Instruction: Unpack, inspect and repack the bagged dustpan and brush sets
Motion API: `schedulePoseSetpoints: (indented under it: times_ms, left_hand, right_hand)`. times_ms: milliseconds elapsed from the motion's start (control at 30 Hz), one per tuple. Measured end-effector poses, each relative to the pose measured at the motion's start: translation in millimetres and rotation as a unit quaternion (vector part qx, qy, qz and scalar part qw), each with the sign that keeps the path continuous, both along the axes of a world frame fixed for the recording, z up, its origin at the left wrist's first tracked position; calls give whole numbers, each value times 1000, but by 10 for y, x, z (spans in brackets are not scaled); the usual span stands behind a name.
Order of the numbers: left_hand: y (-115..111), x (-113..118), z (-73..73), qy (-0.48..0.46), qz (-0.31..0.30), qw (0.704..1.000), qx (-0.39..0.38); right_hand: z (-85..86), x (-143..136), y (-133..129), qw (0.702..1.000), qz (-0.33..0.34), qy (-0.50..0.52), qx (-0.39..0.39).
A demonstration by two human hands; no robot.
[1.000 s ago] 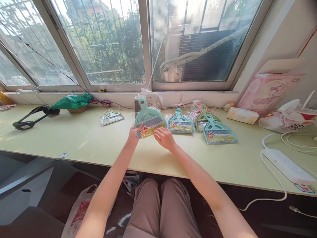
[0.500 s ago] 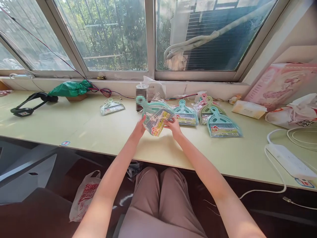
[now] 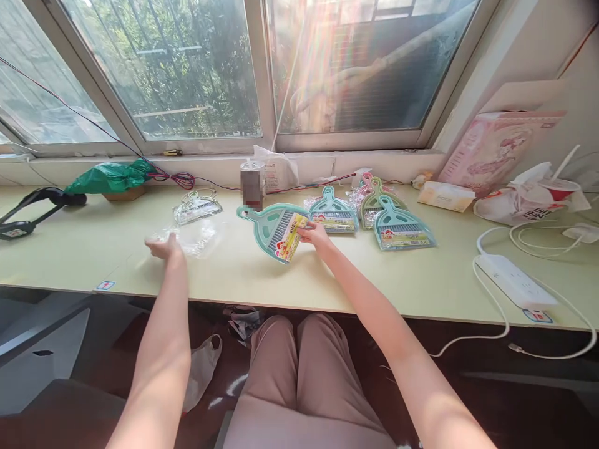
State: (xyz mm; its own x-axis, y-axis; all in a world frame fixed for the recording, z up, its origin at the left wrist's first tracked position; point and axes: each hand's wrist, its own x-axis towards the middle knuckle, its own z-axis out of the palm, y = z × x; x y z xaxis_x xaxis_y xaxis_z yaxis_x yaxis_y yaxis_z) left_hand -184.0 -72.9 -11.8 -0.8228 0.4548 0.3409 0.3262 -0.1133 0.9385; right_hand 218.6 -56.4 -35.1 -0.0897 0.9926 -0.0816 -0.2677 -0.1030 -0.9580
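Note:
My right hand (image 3: 314,237) grips the lower right edge of a light-blue dustpan (image 3: 263,226), pinching it by its yellow printed label card. A grey-bristled brush lies inside the pan, and its handle points up and left. My left hand (image 3: 163,245) is over the table at the left, fingers stretched out and slightly blurred. Beside and partly behind it is a clear plastic bag (image 3: 203,240). To the right of the held set are several wrapped dustpan sets, among them a blue one (image 3: 405,227), another blue one (image 3: 332,212) and a green one (image 3: 374,196).
A smaller pale dustpan set (image 3: 196,207) lies at the back left. Behind stand a cup (image 3: 251,186) and a green bag (image 3: 110,176); black headphones (image 3: 28,215) lie far left. At right are a tissue pack (image 3: 446,196), a pink box (image 3: 500,149) and a white power strip (image 3: 515,280).
The dustpan set is out of its clear wrapper. My left hand has let go of the set and moved left, with the plastic bag now beside it. My right hand keeps its hold.

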Motion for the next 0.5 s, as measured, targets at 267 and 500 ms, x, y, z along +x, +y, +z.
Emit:
schedulePoseSetpoints:
  times_ms: [267,500]
  left_hand:
    - [74,1164,-80,73,-331,940,36]
    - [414,2213,-111,-2,-325,931,167]
  right_hand:
    - [-62,-126,41,994,-59,88,-12]
    - [14,84,54,982,18,-184,41]
